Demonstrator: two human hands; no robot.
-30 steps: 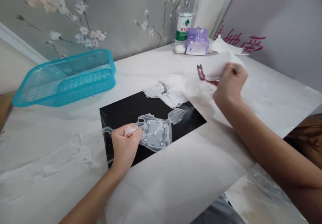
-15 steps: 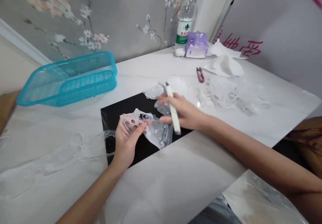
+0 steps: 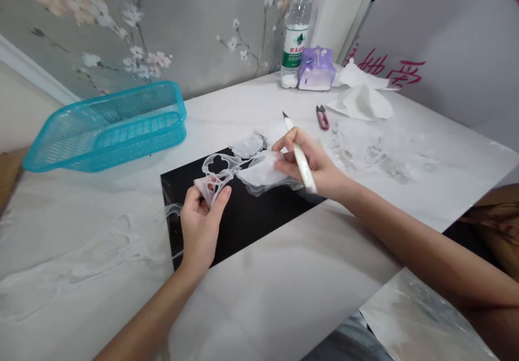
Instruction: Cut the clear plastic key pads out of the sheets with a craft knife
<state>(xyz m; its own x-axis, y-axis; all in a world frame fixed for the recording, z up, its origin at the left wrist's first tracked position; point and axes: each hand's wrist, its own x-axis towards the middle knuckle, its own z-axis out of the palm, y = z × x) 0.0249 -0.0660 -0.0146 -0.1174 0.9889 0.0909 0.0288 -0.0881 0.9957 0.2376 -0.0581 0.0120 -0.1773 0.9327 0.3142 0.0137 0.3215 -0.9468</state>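
My left hand [image 3: 200, 227] pinches a thin translucent silicone piece [image 3: 211, 187] above the black cutting mat [image 3: 247, 228]. That piece stretches across to a flatter, cloudy silicone sheet [image 3: 263, 171] lying on the mat, under the fingers of my right hand [image 3: 310, 162]. My right hand grips a white craft knife [image 3: 300, 158] like a pen, its small blade tip pointing up and away from the silicone. A separate silicone scrap [image 3: 247, 146] lies at the mat's far corner.
A blue plastic basket [image 3: 105, 128] stands at the left. Red-handled thread snips [image 3: 323, 118], crumpled tissue [image 3: 360, 102], a water bottle [image 3: 295, 42] and a purple tissue pack [image 3: 317, 70] lie farther back. Silicone scraps [image 3: 373, 153] cover the table's right side.
The tissue my right hand held has been put down, and that hand now holds the knife over the sheet. My left hand has lifted and stretched the silicone piece.
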